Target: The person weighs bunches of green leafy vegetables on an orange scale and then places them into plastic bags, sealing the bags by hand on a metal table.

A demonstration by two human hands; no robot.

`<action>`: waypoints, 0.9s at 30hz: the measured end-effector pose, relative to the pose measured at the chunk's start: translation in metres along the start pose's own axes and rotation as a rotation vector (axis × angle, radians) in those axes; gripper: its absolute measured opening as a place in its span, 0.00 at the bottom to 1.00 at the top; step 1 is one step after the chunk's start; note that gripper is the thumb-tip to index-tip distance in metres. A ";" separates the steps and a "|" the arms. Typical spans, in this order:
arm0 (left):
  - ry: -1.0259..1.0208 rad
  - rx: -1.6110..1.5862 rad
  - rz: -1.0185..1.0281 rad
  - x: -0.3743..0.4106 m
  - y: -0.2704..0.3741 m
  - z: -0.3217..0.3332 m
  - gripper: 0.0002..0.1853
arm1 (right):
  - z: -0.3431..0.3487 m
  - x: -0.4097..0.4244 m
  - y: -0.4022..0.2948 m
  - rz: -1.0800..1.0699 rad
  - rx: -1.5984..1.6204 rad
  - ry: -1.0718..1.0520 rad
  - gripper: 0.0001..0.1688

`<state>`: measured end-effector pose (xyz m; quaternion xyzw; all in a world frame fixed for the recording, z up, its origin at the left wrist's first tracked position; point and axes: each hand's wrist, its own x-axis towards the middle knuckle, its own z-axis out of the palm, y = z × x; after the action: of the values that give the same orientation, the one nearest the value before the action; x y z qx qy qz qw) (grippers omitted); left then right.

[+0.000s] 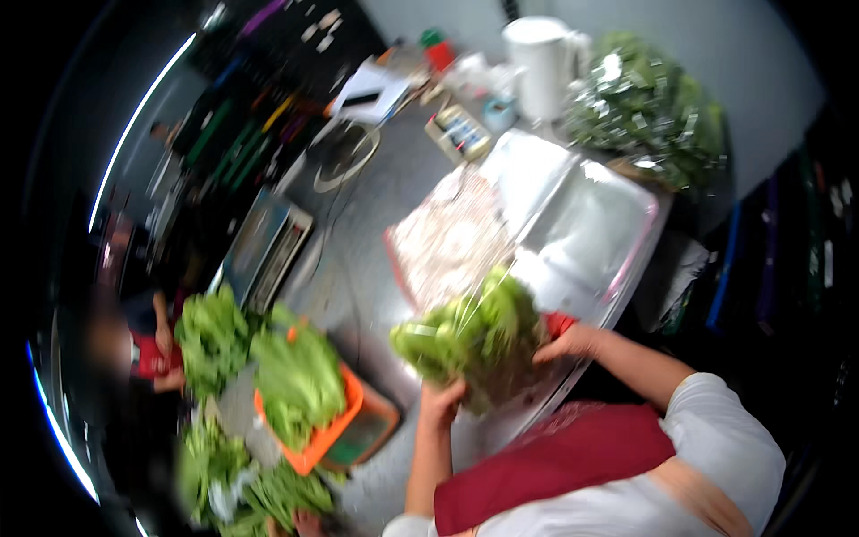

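A bunch of leafy green vegetables (pixel 470 322) with pale stalks hangs over the near part of the metal table, apparently inside a clear plastic bag. My left hand (pixel 441 401) grips its lower left side. On the opposite side, my right hand (pixel 567 341) holds it too, with a small red item (pixel 558 323) beside the fingers. Motion blur hides the exact fingertips. Just beyond the bunch lie a reddish-white printed sheet or stack of bags (pixel 453 228) and a stack of clear plastic bags (pixel 584 231).
An orange basket (pixel 356 403) holding lettuce (pixel 302 376) stands left. More greens (pixel 215 335) lie beyond it, near another person's hand (pixel 164 341); other hands (pixel 295 525) show at the bottom. A white jug (pixel 542 67) and bagged greens (pixel 651 114) line the back.
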<state>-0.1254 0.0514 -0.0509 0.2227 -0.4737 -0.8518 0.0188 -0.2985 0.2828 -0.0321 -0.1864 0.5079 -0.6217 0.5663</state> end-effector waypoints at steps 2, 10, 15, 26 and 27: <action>-0.093 -0.076 0.145 0.012 0.000 0.030 0.42 | 0.000 -0.005 0.016 -0.225 0.239 0.081 0.31; -0.259 -0.229 0.092 0.036 0.009 0.095 0.53 | -0.050 -0.053 -0.037 -0.414 0.552 0.344 0.28; -0.348 0.011 -0.011 0.044 -0.013 0.063 0.31 | -0.138 -0.104 -0.143 -0.717 0.481 0.856 0.19; -0.022 0.066 -0.297 0.046 -0.042 0.044 0.22 | -0.364 -0.054 -0.297 -0.542 -0.250 1.405 0.12; -0.010 0.072 -0.301 0.045 -0.042 0.045 0.22 | -0.376 -0.054 -0.303 -0.560 -0.187 1.344 0.12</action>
<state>-0.1767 0.0998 -0.0808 0.2873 -0.4654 -0.8286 -0.1194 -0.7422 0.4414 0.0855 0.0646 0.7299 -0.6773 -0.0661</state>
